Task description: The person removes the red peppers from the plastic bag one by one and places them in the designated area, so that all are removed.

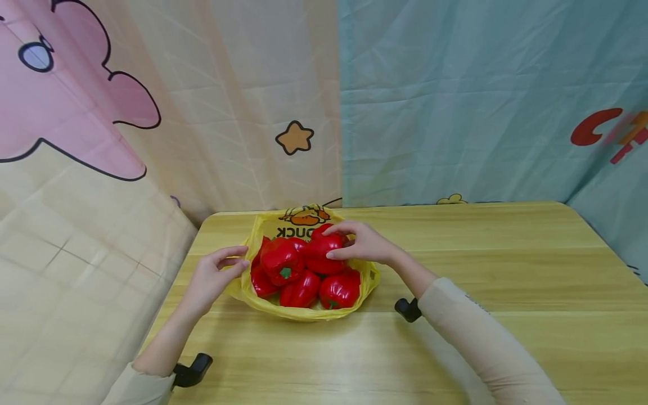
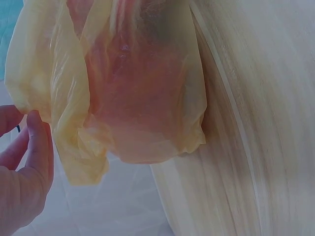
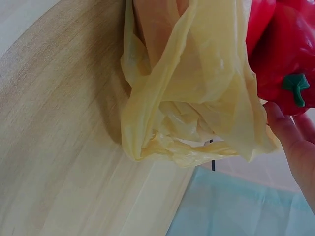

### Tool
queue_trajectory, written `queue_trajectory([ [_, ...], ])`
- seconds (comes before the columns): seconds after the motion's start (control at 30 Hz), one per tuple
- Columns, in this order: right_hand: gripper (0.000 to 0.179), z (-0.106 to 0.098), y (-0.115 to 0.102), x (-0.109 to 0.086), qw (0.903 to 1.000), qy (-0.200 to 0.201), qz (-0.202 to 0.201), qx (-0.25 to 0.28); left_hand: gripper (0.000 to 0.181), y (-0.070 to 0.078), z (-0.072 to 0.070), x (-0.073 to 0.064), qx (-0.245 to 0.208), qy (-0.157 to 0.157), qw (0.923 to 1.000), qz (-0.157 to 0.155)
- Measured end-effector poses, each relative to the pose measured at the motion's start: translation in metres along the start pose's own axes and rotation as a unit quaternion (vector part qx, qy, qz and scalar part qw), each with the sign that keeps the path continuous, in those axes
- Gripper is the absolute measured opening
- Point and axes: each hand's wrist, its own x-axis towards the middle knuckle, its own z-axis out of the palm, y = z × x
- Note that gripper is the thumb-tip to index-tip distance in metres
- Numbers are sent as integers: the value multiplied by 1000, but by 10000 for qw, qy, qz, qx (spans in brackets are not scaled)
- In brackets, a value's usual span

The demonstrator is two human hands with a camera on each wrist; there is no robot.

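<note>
A yellow plastic bag (image 1: 298,314) stands with its mouth open on the table, filled with several glossy red bell peppers (image 1: 282,261). At the bag's left rim, my left hand (image 1: 208,275) pinches the plastic between thumb and fingers; the left wrist view shows the fingertips at the yellow film (image 2: 71,98). My right hand (image 1: 367,244) reaches over the right rim and grips one bell pepper (image 1: 322,256) on top of the others. Its green stem (image 3: 297,87) shows in the right wrist view, where part of that hand is cut off by the frame.
The bag sits on a light wooden table (image 1: 481,270), near its back left. Printed curtains (image 1: 440,95) hang behind the table and along its left side. Black wrist mounts (image 1: 192,371) are fixed to both forearms.
</note>
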Motion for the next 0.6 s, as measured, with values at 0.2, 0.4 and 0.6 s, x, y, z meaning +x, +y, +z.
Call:
queue_trajectory([
  [0.2, 43, -5, -6, -1, 9999, 79, -117, 46, 38, 3, -1, 0, 19, 33, 10000, -26],
  [0.4, 42, -13, -10, -3, 9993, 186, -295, 148, 41, 5, -4, 0, -70, -125, 9998, -135],
  [0.6, 41, -27, -13, -7, 9977, 371, -512, 246, 44, 8, -8, 1, -18, -380, 9991, -172],
])
